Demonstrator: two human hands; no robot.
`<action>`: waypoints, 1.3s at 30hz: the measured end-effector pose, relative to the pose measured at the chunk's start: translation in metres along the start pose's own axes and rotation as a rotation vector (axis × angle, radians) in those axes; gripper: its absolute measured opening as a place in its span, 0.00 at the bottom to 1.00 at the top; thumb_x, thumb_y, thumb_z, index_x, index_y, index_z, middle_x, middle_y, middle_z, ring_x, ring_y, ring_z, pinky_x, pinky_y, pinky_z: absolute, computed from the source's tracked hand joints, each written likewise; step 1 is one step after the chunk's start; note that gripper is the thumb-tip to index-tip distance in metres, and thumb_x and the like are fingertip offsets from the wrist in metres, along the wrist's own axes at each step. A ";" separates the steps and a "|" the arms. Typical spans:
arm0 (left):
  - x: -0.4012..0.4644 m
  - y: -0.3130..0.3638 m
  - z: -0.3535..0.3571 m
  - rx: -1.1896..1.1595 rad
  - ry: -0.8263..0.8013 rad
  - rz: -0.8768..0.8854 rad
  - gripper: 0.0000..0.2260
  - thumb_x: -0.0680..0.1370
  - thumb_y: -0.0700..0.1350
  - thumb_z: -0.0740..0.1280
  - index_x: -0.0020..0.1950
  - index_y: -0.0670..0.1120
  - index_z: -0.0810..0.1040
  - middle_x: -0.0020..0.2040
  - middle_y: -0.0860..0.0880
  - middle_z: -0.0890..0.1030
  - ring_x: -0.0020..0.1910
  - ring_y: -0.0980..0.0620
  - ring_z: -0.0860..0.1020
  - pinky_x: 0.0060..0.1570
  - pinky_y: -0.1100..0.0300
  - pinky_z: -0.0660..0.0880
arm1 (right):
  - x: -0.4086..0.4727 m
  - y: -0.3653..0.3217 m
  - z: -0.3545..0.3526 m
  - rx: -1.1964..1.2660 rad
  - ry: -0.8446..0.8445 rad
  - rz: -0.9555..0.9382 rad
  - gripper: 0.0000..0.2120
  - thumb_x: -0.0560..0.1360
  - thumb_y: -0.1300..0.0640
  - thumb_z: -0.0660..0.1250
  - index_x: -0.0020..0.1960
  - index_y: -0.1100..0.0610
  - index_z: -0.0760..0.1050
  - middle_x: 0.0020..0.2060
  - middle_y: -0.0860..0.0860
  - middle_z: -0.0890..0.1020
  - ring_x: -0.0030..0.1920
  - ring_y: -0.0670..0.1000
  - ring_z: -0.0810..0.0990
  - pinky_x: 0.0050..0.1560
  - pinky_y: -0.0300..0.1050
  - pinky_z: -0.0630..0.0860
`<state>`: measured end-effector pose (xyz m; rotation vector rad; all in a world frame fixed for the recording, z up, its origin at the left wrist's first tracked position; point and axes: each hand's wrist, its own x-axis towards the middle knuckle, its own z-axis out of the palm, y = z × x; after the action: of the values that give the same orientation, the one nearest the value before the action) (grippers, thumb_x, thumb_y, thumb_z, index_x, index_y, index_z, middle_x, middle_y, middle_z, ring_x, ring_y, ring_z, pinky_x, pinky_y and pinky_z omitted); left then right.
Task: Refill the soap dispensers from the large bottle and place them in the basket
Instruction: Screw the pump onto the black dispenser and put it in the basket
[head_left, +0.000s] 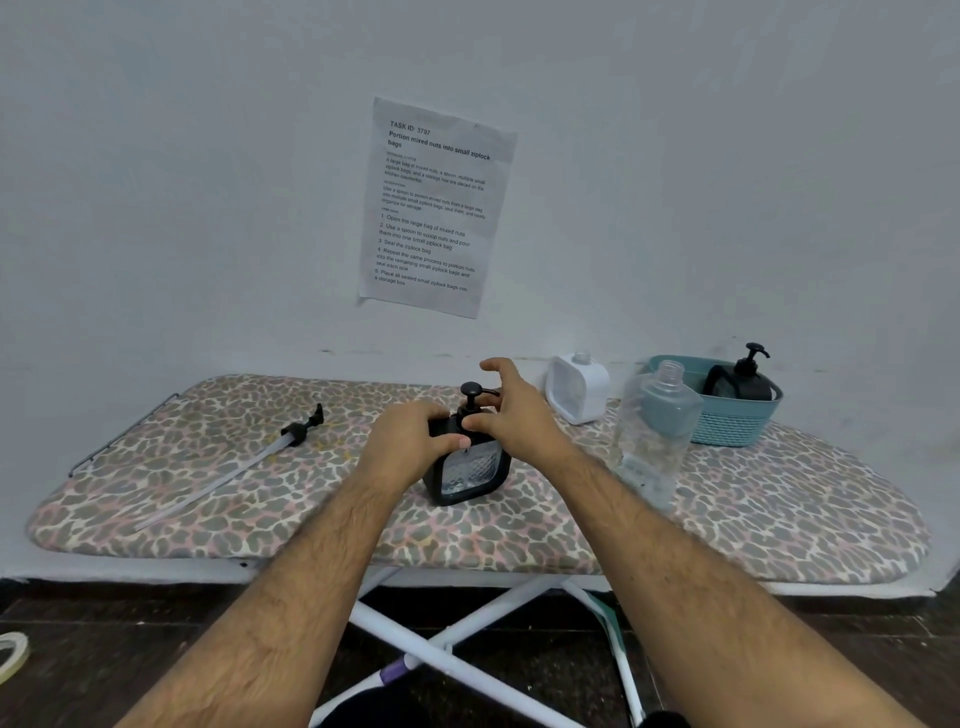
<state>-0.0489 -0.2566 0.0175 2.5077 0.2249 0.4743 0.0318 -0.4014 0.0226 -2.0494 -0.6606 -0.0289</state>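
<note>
A black soap dispenser (467, 475) stands upright in the middle of the ironing board (260, 499). My left hand (410, 441) grips its upper body. My right hand (511, 410) pinches the collar of its black pump (471, 397) with thumb and fingers. To the right stands the large clear bottle (655, 431), uncapped. A white dispenser (577, 387) without a pump sits at the back. The teal basket (727, 428) at the back right holds another black dispenser (744, 382).
A loose black pump with a long clear tube (234, 467) lies on the board's left side. A printed sheet (434, 208) is taped to the wall behind. The board's white legs (457, 660) cross below, over a dark floor.
</note>
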 end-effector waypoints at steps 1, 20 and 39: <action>-0.001 0.000 0.000 0.000 0.005 0.000 0.19 0.72 0.54 0.75 0.59 0.45 0.81 0.52 0.48 0.84 0.48 0.52 0.78 0.46 0.60 0.70 | -0.002 -0.001 0.001 -0.006 0.020 0.002 0.36 0.69 0.62 0.76 0.71 0.53 0.63 0.51 0.51 0.81 0.56 0.46 0.79 0.57 0.45 0.77; -0.010 0.002 -0.001 -0.065 0.020 0.013 0.22 0.73 0.53 0.74 0.64 0.44 0.79 0.59 0.47 0.82 0.58 0.49 0.79 0.55 0.60 0.70 | -0.009 -0.005 0.004 -0.065 0.089 0.039 0.36 0.68 0.54 0.77 0.71 0.50 0.64 0.45 0.43 0.80 0.52 0.44 0.79 0.62 0.48 0.66; -0.031 -0.037 0.030 -0.683 -0.039 -0.162 0.24 0.78 0.39 0.69 0.73 0.45 0.69 0.64 0.50 0.78 0.62 0.52 0.78 0.58 0.55 0.78 | -0.020 0.042 -0.013 0.379 -0.137 0.179 0.22 0.77 0.69 0.67 0.69 0.58 0.73 0.64 0.51 0.77 0.62 0.53 0.78 0.52 0.43 0.80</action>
<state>-0.0682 -0.2494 -0.0360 1.8137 0.2049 0.3572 0.0374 -0.4381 -0.0089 -1.7436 -0.5175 0.3199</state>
